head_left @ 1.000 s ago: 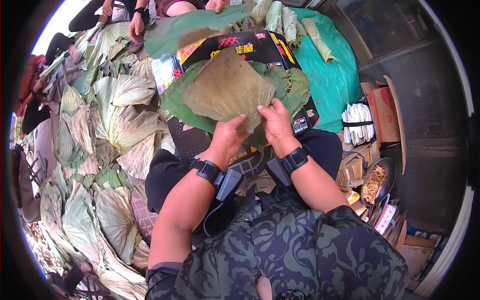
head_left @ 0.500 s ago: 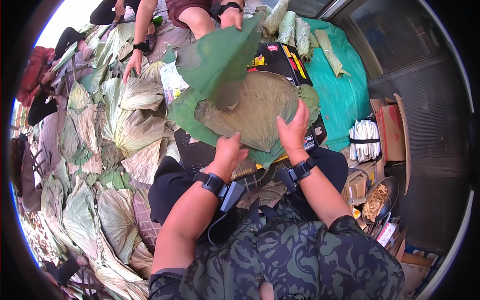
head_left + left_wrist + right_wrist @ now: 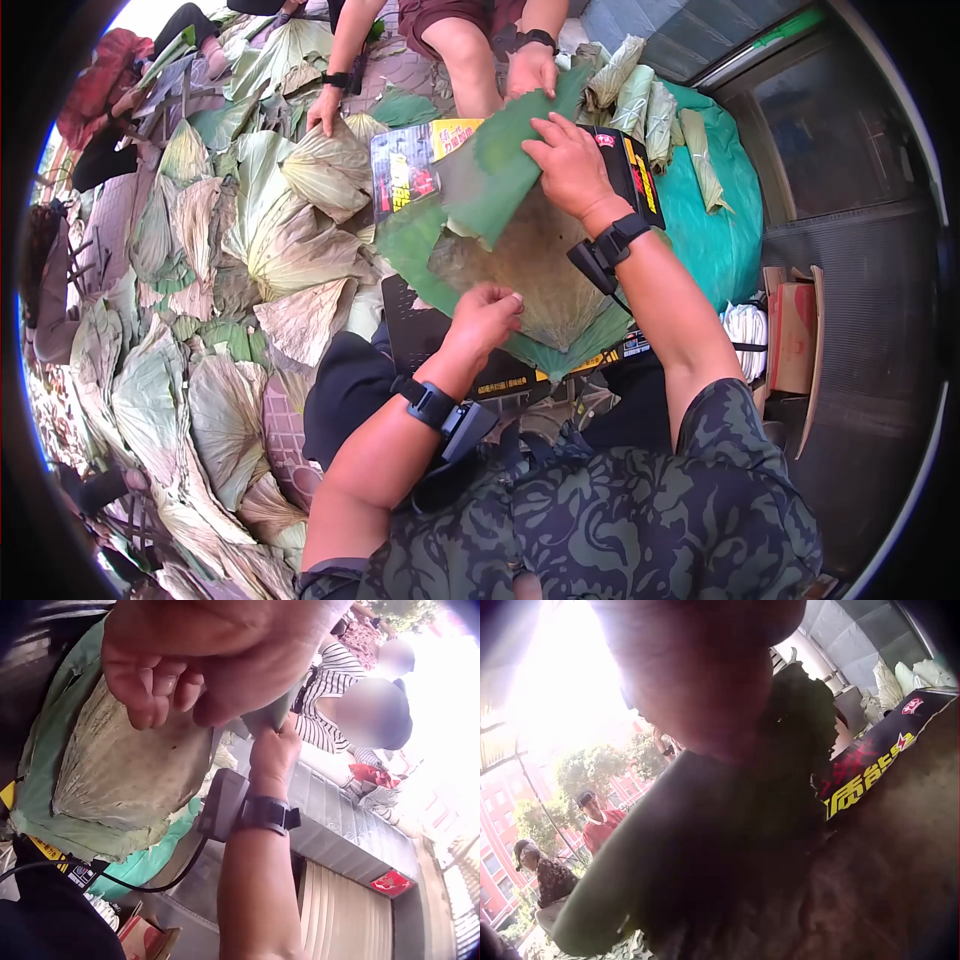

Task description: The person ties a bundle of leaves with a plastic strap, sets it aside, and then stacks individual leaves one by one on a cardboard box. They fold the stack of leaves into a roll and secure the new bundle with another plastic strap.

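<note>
A green leaf [image 3: 492,165] is raised, folded over, above a brown dried leaf [image 3: 540,275] that lies on a larger green leaf [image 3: 400,245]. My right hand [image 3: 572,170] grips the raised leaf's right edge; the left wrist view also shows this right hand [image 3: 274,754] pinching it. Opposite, another person's hand [image 3: 532,70] holds the leaf's top corner. My left hand [image 3: 484,322] hovers over the brown leaf's lower left, its fingers loosely curled around nothing. Up close, the left hand [image 3: 217,656] shows the same bent fingers. Dark blur hides the right fingertips in the right wrist view.
The leaves rest on a black printed cardboard sheet [image 3: 420,330] across my lap. Dried leaves [image 3: 290,240] cover the ground at left. Tied leaf bundles [image 3: 660,125] and a green sheet [image 3: 725,230] are at right, beside a cardboard box [image 3: 793,337]. The other person's second hand [image 3: 325,108] touches leaves.
The other person's green leaf came in over the brown leaf. My right hand left the brown leaf, reached up and took hold of the green one. My left hand let go of the brown leaf.
</note>
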`<control>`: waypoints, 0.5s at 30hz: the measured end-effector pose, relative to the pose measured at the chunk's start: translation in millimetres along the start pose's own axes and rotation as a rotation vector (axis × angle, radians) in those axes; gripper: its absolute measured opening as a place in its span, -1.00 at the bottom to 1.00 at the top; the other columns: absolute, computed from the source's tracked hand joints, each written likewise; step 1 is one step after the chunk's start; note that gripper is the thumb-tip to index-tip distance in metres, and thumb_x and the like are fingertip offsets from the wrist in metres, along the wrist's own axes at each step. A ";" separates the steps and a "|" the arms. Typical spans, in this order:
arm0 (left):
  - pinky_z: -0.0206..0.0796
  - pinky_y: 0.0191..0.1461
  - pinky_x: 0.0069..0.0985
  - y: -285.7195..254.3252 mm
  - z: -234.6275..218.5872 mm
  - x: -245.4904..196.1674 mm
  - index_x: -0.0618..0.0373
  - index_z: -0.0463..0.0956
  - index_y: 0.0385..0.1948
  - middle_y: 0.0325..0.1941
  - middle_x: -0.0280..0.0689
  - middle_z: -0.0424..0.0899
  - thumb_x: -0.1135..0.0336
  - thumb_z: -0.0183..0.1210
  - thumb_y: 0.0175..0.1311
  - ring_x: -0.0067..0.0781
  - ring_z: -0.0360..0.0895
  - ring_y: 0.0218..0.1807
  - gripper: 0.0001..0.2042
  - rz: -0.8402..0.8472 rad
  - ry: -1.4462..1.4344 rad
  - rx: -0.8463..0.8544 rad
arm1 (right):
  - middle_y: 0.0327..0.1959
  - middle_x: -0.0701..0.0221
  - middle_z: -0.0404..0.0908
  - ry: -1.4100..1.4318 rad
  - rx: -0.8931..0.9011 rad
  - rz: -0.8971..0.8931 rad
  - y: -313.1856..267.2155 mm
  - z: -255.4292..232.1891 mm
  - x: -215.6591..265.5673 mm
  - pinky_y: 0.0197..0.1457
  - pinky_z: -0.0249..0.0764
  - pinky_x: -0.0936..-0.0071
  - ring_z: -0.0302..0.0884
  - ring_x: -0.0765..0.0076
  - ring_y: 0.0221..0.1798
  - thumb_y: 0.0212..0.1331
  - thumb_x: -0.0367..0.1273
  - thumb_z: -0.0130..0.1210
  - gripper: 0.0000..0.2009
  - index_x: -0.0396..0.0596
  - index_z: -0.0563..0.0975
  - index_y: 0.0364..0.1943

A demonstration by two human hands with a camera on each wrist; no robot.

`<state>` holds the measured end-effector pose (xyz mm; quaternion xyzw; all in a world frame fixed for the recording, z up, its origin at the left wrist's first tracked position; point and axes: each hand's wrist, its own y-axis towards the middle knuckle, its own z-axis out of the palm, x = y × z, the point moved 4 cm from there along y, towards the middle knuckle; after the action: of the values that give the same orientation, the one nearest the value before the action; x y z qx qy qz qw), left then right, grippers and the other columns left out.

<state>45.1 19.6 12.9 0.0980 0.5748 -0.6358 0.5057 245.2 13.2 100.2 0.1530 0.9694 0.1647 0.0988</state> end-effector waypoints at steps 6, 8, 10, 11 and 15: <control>0.25 -0.20 -0.53 -1.3 12.7 -5.1 0.25 0.24 0.04 -0.09 -0.17 0.48 0.17 0.21 0.05 -0.41 0.43 -0.16 -0.45 0.165 -0.002 0.008 | -0.48 0.38 0.49 0.064 -0.138 0.127 -25.9 -74.8 13.4 -0.26 0.38 0.27 0.49 0.18 -0.36 -0.17 -0.43 0.04 -0.85 -0.02 0.50 -0.42; 0.25 -0.11 -0.50 -2.6 20.9 -6.4 0.25 0.15 0.14 0.01 -0.11 0.42 0.15 0.25 0.01 -0.35 0.40 -0.06 -0.33 0.260 0.013 0.044 | -0.45 0.33 0.50 0.152 -0.070 0.330 -44.9 -96.2 19.6 -0.34 0.41 0.22 0.49 0.11 -0.42 -0.10 -0.40 0.04 -0.87 -0.03 0.51 -0.40; 0.17 0.06 -0.44 -7.0 28.9 -12.4 0.23 -0.04 0.23 0.17 -0.03 0.25 0.09 0.29 -0.05 -0.24 0.26 0.13 -0.15 0.437 -0.048 0.127 | -0.44 0.26 0.52 0.222 -0.091 0.348 -66.2 -106.2 27.1 -0.41 0.40 0.22 0.48 0.04 -0.45 -0.04 -0.36 0.03 -0.85 -0.08 0.51 -0.37; 0.13 0.14 -0.41 -7.6 31.6 -13.4 0.17 -0.09 0.25 0.21 -0.09 0.19 0.05 0.31 -0.08 -0.22 0.20 0.20 -0.10 0.430 -0.067 0.214 | -0.44 0.24 0.52 0.456 -0.019 0.413 -77.0 -104.3 32.5 -0.40 0.39 0.26 0.48 0.04 -0.44 -0.04 -0.35 0.03 -0.83 -0.12 0.50 -0.36; 0.12 0.18 -0.26 -7.4 37.1 -4.4 0.00 0.09 0.18 0.14 -0.34 0.30 0.07 0.26 0.00 -0.38 0.25 0.17 -0.29 0.257 -0.291 0.442 | -0.48 0.19 0.50 0.989 0.082 0.498 -107.1 -98.7 68.4 -0.36 0.37 0.35 0.49 0.13 -0.43 0.00 -0.28 0.06 -0.75 -0.21 0.50 -0.36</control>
<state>58.5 -10.1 32.5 0.1856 0.3266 -0.6839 0.6255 129.1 -89.0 144.5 0.2856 0.8404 0.1972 -0.4162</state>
